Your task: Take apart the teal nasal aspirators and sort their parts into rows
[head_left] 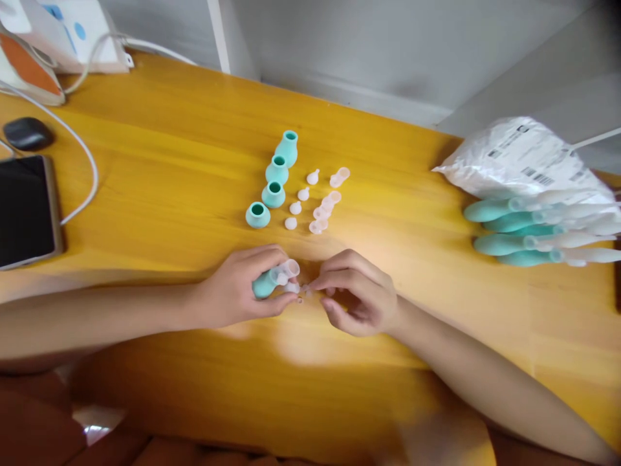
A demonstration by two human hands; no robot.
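My left hand [242, 285] is closed around a teal rubber bulb [263, 285], with a clear tubular piece [290, 268] at its upper end. A small white bulb-shaped piece [291, 287] shows by the fingertips; whether it is gripped I cannot tell. My right hand [359, 291] is curled loosely, thumb and index finger apart. Its index fingertip is at some tiny clear pieces [306, 290] beside the left hand. Beyond the hands stand several teal bulbs [257, 215] in a row, small white pieces [295, 208] and clear tubular pieces [323, 210].
At the right, several teal bulbs with clear tips [504, 244] lie in front of a white plastic parcel [538, 155]. On the left are a phone-like device [26, 210], a black mouse [28, 133], a white cable [90, 155] and a white box [87, 39].
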